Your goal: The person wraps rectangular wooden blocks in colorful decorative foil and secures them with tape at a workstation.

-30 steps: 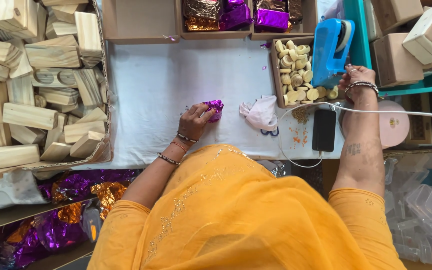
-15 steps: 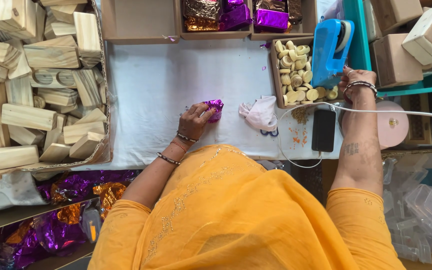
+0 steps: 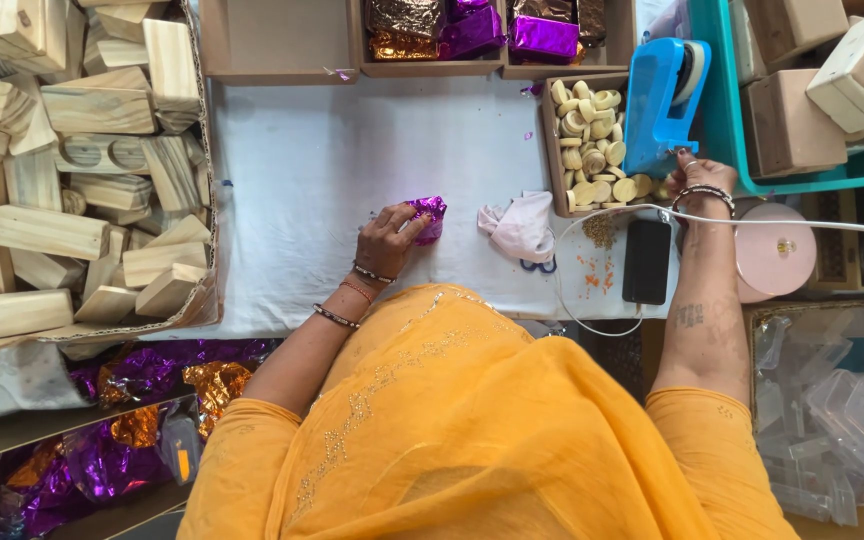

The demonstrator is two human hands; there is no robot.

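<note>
**Foil parcel held down, tape being fetched: wrap not yet sealed**

Left hand (image 3: pixel 388 240): fingers closed down on a small purple foil-wrapped piece (image 3: pixel 429 217), pressing it onto the white cloth of the worktop (image 3: pixel 322 160), near the middle. Foil looks gathered round the piece; no tape visible on it, though the piece is too small to be sure.

Right hand (image 3: pixel 694 178): reached out to the foot of the blue tape dispenser (image 3: pixel 662 95), fingertips at its lower edge. Cannot tell whether they pinch a tape end or only touch the dispenser.

Judgement on progress: folding of this one piece looks done or nearly so; sealing is left.

Stock seen:
- open box of pale round pieces (image 3: pixel 592 140), unwrapped, many remaining, just beside the dispenser;
- boxes of purple and gold foil (image 3: pixel 472 30) along the far edge;
- carton of wooden blocks (image 3: pixel 72 170) at left.

No pile of finished parcels can be made out on the worktop, so the count done cannot be told.

Also present: dark phone (image 3: pixel 647 260) with white cable, crumpled pink cloth (image 3: pixel 524 225).
</note>
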